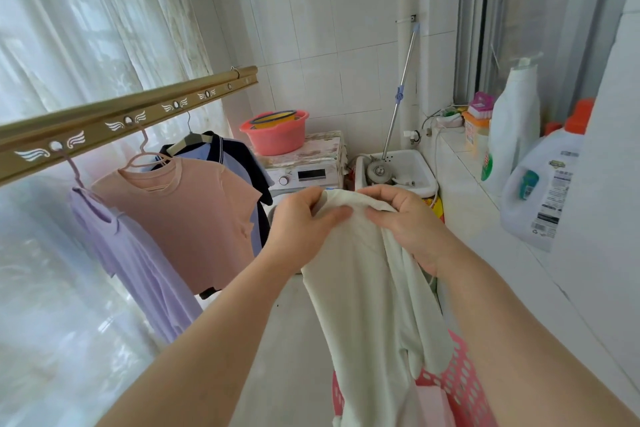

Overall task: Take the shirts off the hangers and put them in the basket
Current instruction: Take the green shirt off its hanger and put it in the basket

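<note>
A pale cream shirt (367, 288) hangs from both my hands in the middle of the view. My left hand (301, 229) pinches its top edge on the left, and my right hand (408, 222) grips it on the right. The shirt's lower part drapes down over a pink perforated basket (457, 378) at the bottom right. On the gold drying rail (121, 118) at the left hang a lilac shirt (135, 263), a peach shirt (194, 222) and a dark-and-blue shirt (235, 156), each on a hanger.
A washing machine (304, 173) with a pink basin (277, 132) on top stands at the far wall. Beside it is a white sink (415, 166) with a mop handle. Detergent bottles (540, 184) line the ledge on the right. Sheer curtains cover the left window.
</note>
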A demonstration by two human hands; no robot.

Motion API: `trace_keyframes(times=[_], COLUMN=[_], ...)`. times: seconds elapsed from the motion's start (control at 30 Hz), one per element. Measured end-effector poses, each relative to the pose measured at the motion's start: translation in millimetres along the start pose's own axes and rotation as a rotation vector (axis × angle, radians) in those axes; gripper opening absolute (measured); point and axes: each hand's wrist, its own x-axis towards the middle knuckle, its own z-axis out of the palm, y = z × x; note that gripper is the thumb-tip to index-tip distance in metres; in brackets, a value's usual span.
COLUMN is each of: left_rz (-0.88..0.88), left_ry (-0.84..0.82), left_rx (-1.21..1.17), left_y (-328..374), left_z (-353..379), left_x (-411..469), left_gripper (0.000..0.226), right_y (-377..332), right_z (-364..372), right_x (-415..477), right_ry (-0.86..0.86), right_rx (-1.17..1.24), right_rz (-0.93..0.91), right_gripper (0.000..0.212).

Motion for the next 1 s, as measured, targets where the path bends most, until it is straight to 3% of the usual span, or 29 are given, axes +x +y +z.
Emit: trace_keyframes(times=[0.17,0.27,0.43,0.5,0.63,0.73,0.83,1.0], left_rz=[0.105,0.183,0.236,0.241,0.235,0.243,0.204,0.087], left_ry=[0.132,0.123,0.110,0.109,0.095,0.115,0.158,0.167], left_rx=[0.066,0.149,0.205,0.213,0.200,0.258,0.357,0.542], left_y=[7,17,27,29,30,31,25,3], left_z=[-13,-26,-38,-42,-53,-66,-84,-97], left_x=[17,27,39,41,41,39,43,52], left_gripper=[0.038,0.040,0.023,0.020,0.018,0.012,0.010,0.011], right_y=[16,33,63,68,71,80,82,41], right_z=[-11,-9,10,17,23,20,6,-30], right_x=[0,-4,-18,-22,-20,-13,-6,3], right_ry=[0.129,0.207,0.037,0.049,0.077,0.056,0.223,0.552], right_rx=[-0.365,-0.466,-0.526,-0.535,-0.549,-0.648,-0.754,-0.798], right_rz=[0.069,0.087,0.043,0.018,-0.004,0.089,0.143,0.078], right_gripper=[0.044,0.034,0.014,0.009,0.023,0.025,0.027,0.022])
